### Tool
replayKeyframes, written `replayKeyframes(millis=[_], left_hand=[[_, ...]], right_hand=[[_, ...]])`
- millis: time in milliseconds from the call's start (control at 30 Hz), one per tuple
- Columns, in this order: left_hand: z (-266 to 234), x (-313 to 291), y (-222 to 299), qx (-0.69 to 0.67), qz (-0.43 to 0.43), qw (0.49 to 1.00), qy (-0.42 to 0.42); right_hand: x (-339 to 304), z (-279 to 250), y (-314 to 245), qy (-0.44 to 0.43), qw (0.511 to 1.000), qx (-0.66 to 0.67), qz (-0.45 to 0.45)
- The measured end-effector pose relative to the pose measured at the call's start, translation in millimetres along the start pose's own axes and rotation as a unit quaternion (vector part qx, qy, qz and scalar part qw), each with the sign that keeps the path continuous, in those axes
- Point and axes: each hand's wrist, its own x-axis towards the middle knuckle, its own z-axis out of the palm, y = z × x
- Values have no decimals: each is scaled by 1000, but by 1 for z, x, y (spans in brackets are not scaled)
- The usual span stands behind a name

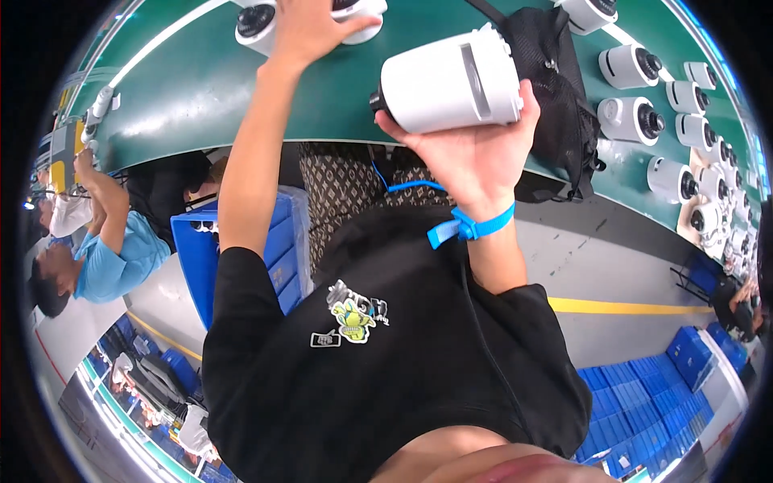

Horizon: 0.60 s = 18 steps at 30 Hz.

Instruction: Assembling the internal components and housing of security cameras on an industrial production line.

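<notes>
My right hand point(483, 161), with a blue band round its wrist, holds up a white security camera point(447, 80) from below. This cylindrical camera lies on its side in my palm, its black end to the left, and a dark slot runs across its body. At the top edge of the view, my left hand point(310, 32) reaches over the table with its thumb stretched out; the fingertips are cut off. Beside that hand are a white camera with a black lens point(256, 22) and another white camera point(362, 30), partly covered by the hand.
A black mesh backpack point(555, 97) lies on the green table point(185, 105), right of the held camera. Several white cameras point(632, 119) stand farther right. A blue bin point(193, 258) is by my left arm. At left, a person in a light blue shirt point(125, 258) works.
</notes>
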Motion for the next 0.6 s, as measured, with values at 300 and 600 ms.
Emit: replayKeyframes(millis=[300,600], left_hand=[[-13,-22,99,-144,47,969,-197],[-8,-59,95,-510,-278,814,-11]], right_hand=[[-2,13,34,51,943,-330,-9],[-5,-18,48,-83,727,-645,-221]])
